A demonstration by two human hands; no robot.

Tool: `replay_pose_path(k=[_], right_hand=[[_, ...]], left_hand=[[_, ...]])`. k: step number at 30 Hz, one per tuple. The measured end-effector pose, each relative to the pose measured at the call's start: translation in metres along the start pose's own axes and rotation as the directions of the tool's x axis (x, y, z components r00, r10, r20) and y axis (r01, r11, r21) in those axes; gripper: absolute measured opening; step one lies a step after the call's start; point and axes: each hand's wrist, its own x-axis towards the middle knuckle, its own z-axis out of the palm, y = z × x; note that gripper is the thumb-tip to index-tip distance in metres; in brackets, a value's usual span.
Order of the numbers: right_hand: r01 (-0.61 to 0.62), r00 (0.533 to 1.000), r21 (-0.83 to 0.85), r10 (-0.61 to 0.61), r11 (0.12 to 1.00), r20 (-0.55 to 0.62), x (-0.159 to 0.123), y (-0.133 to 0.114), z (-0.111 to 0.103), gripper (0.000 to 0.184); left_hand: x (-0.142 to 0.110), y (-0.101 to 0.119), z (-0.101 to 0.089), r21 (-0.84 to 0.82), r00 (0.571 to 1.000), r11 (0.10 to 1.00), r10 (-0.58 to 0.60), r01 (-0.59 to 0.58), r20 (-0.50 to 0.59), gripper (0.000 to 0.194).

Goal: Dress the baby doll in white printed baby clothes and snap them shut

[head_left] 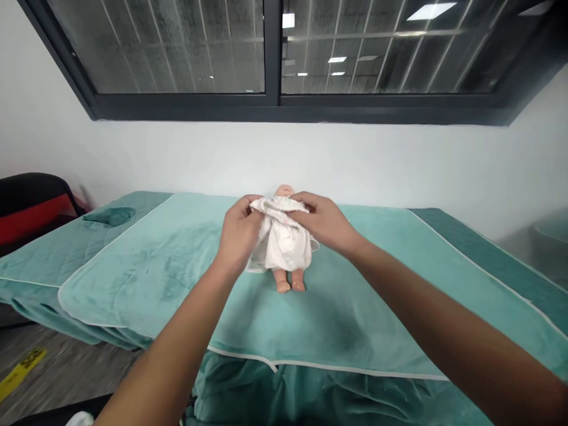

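Observation:
A baby doll (283, 280) lies on its back on the green bed cover, its head towards the wall and its bare feet towards me. White doll clothing (289, 245) covers its body down to the lower legs. My left hand (243, 228) pinches the upper left edge of this clothing. On the other side, my right hand (323, 220) grips the upper right edge near the doll's chest. The cloth is bunched and folded between both hands. Only the lower part of the doll's face shows above the cloth; its arms are hidden.
The padded bed (355, 331) has a fitted green cover with a lighter, white-edged sheet on top. A face hole (109, 216) is at its left end. A black and red chair (35, 210) stands at the left. Behind are a white wall and a dark-framed window (275, 106).

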Motion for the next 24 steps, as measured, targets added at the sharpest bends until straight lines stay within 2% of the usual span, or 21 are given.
replay_pose_path(k=[2, 3, 5, 6, 7, 9, 11, 13, 15, 18, 19, 21, 24], right_hand=[[-0.041, 0.999, -0.029, 0.041, 0.999, 0.006, 0.012, -0.015, -0.01, 0.019], [-0.086, 0.996, 0.018, 0.085, 0.996, 0.02, 0.016, -0.022, -0.015, 0.02], [-0.177, 0.984, 0.194, 0.171, 0.965, 0.049, 0.022, -0.035, -0.021, 0.015], [-0.2, 0.98, 0.291, 0.188, 0.936, 0.068, 0.023, -0.04, -0.023, 0.01], [-0.204, 0.979, 0.377, 0.183, 0.903, 0.09, 0.023, -0.044, -0.024, 0.008], [-0.191, 0.981, 0.516, 0.139, 0.835, 0.138, 0.022, -0.048, -0.025, 0.017], [-0.192, 0.979, 0.617, 0.103, 0.763, 0.177, 0.018, -0.048, -0.025, 0.026], [-0.219, 0.973, 0.668, 0.109, 0.711, 0.204, 0.014, -0.047, -0.025, 0.033], [-0.24, 0.968, 0.673, 0.12, 0.699, 0.22, 0.01, -0.046, -0.025, 0.035], [-0.248, 0.965, 0.604, 0.142, 0.757, 0.219, 0.005, -0.044, -0.028, 0.028], [-0.248, 0.963, 0.548, 0.143, 0.799, 0.227, 0.003, -0.044, -0.03, 0.024], [-0.231, 0.958, 0.394, 0.138, 0.89, 0.25, 0.0, -0.044, -0.034, 0.02], [-0.126, 0.968, 0.149, 0.088, 0.981, 0.236, -0.006, -0.045, -0.04, 0.022]], left_hand=[[0.005, 0.011, 0.0, -0.008, 0.997, 0.999, 0.038, -0.038, -0.063, 0.01], [0.005, 0.017, -0.001, 0.014, 0.992, 0.997, 0.076, -0.075, -0.104, 0.012], [-0.001, 0.028, -0.001, 0.084, 0.966, 0.978, 0.202, -0.191, -0.16, 0.021], [-0.006, 0.033, -0.002, 0.116, 0.95, 0.958, 0.276, -0.261, -0.145, 0.025], [-0.013, 0.037, -0.002, 0.141, 0.933, 0.933, 0.347, -0.333, -0.095, 0.027], [-0.026, 0.044, -0.002, 0.173, 0.889, 0.872, 0.45, -0.457, 0.081, 0.029], [-0.035, 0.047, -0.001, 0.223, 0.828, 0.803, 0.502, -0.553, 0.25, 0.037], [-0.037, 0.046, -0.001, 0.298, 0.769, 0.716, 0.528, -0.631, 0.359, 0.05], [-0.034, 0.044, -0.001, 0.373, 0.715, 0.612, 0.553, -0.697, 0.428, 0.053], [-0.027, 0.041, -0.004, 0.466, 0.656, 0.465, 0.582, -0.753, 0.481, 0.03], [-0.025, 0.04, -0.005, 0.495, 0.66, 0.445, 0.587, -0.746, 0.468, 0.021], [-0.022, 0.041, -0.009, 0.539, 0.719, 0.495, 0.588, -0.682, 0.371, 0.011], [-0.019, 0.043, -0.014, 0.429, 0.831, 0.723, 0.539, -0.541, 0.14, 0.01]])
